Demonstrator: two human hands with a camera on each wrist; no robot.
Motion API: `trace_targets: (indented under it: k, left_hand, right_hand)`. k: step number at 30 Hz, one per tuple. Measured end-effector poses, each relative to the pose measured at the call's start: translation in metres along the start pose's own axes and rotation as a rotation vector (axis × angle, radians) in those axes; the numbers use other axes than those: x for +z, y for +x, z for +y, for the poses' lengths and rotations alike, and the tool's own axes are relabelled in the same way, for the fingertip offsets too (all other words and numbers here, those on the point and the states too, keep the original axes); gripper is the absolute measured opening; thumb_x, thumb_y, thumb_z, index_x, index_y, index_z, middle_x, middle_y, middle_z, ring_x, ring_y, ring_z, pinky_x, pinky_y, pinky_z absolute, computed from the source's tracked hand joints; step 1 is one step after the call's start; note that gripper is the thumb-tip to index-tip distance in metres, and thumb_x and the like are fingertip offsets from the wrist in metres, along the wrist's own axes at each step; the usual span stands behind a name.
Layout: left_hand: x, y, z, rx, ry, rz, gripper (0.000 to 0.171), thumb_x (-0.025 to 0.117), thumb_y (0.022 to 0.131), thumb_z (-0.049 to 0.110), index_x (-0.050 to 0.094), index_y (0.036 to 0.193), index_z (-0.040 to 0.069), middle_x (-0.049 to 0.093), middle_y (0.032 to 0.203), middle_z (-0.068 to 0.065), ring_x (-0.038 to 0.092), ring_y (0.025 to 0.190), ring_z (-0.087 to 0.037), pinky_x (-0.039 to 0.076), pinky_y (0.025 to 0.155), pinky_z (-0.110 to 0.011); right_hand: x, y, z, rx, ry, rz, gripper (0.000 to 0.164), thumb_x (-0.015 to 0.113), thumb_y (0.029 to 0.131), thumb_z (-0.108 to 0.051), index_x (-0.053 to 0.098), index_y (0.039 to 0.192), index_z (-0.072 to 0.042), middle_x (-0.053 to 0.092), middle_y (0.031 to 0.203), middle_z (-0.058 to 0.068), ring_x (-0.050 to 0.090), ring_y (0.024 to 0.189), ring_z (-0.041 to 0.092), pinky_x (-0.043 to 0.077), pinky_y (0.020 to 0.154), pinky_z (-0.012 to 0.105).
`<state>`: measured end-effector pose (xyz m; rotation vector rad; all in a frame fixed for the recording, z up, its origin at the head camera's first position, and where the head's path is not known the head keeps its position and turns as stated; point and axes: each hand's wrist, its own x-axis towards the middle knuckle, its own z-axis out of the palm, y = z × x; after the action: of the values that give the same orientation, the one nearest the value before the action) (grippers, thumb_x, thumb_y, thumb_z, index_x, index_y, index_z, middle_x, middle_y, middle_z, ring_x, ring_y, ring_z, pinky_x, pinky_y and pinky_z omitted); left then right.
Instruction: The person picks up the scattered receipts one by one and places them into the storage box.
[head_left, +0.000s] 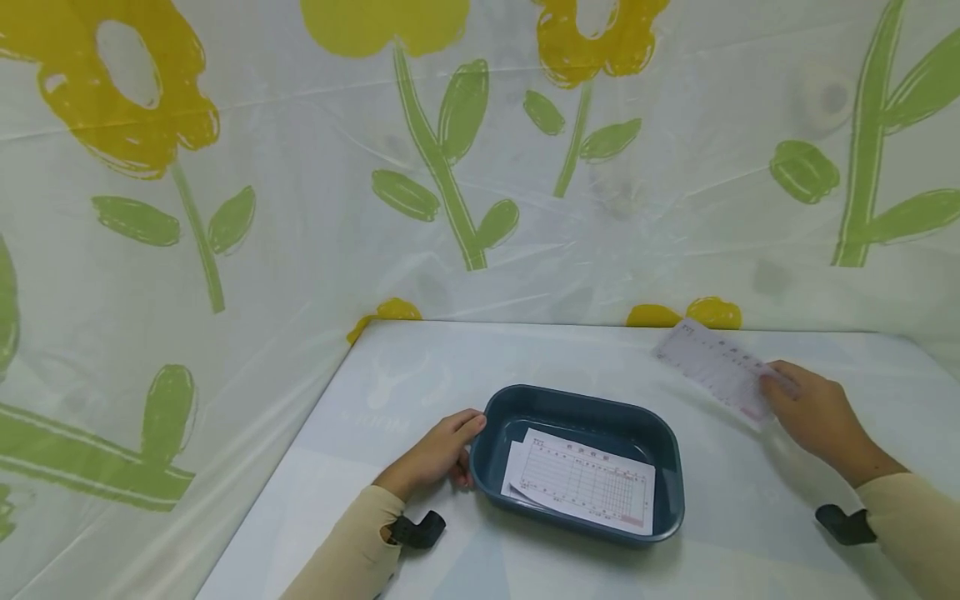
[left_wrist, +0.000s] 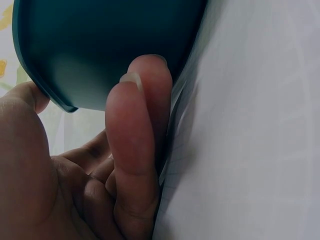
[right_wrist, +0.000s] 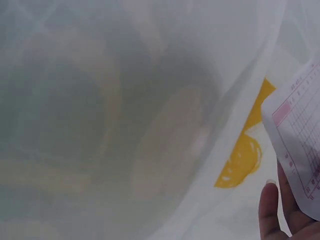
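Observation:
A dark teal plastic basin (head_left: 585, 400) with rounded corners rests on the white table. Inside it, several printed paper forms (head_left: 585, 483) lie in a loose, slightly fanned pile. My left hand (head_left: 442, 450) grips the basin's left end, the thumb at its rim and other fingers against the outer wall, as the left wrist view shows. Off to the right, above the table, my right hand (head_left: 806, 408) pinches one printed form (head_left: 708, 367) by its near end between thumb and fingers. That form (right_wrist: 300, 135) shows its red-lined grid in the right wrist view.
A white cloth (head_left: 300, 250) with yellow flowers and green leaves hangs behind and to the left of the table (head_left: 390, 375). Black straps (head_left: 420, 529) with small mounts sit on both wrists.

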<state>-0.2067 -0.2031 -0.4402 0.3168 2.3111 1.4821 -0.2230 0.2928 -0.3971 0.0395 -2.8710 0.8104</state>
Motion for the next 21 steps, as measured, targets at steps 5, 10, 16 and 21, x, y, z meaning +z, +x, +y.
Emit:
trace_targets:
  k: [5, 10, 16, 21]
  left_hand:
    - [0.0003, -0.0003, 0.0006, -0.002, -0.003, -0.003, 0.05, 0.042, 0.105, 0.05, 0.051, 0.135, 0.012, 0.064, 0.064, -0.005, 0.061, 0.05, -0.016, 0.051, 0.048, -0.029]
    - [-0.0001, 0.0005, 0.0009, -0.001, -0.004, -0.001, 0.051, 0.042, 0.104, 0.052, 0.051, 0.134, 0.012, 0.064, 0.064, -0.005, 0.061, 0.05, -0.016, 0.051, 0.048, -0.03]
    - [-0.0012, 0.0021, -0.002, -0.012, -0.003, -0.006, 0.052, 0.041, 0.104, 0.054, 0.051, 0.134, 0.013, 0.065, 0.065, -0.005, 0.061, 0.05, -0.016, 0.052, 0.048, -0.029]
    - [-0.0018, 0.0037, -0.0046, -0.009, -0.01, -0.011, 0.052, 0.04, 0.104, 0.056, 0.052, 0.132, 0.014, 0.065, 0.064, -0.005, 0.061, 0.049, -0.016, 0.052, 0.048, -0.029]
  right_hand:
    - [0.0045, -0.0025, -0.0019, 0.001, -0.009, -0.02, 0.054, 0.039, 0.107, -0.029, 0.045, 0.135, 0.016, 0.042, 0.136, 0.044, 0.038, 0.126, 0.065, 0.037, 0.095, 0.073]
    - [0.007, -0.003, -0.0031, 0.007, -0.007, -0.03, 0.052, 0.042, 0.106, -0.027, 0.045, 0.135, 0.017, 0.042, 0.136, 0.044, 0.038, 0.126, 0.065, 0.038, 0.095, 0.073]
    - [0.0089, -0.002, -0.0024, 0.016, -0.014, -0.049, 0.053, 0.042, 0.106, -0.026, 0.044, 0.136, 0.017, 0.042, 0.138, 0.044, 0.038, 0.127, 0.064, 0.038, 0.096, 0.072]
    - [0.0097, -0.0027, -0.0023, 0.009, -0.024, -0.048, 0.053, 0.043, 0.106, -0.026, 0.044, 0.135, 0.018, 0.043, 0.137, 0.044, 0.039, 0.125, 0.065, 0.039, 0.095, 0.072]
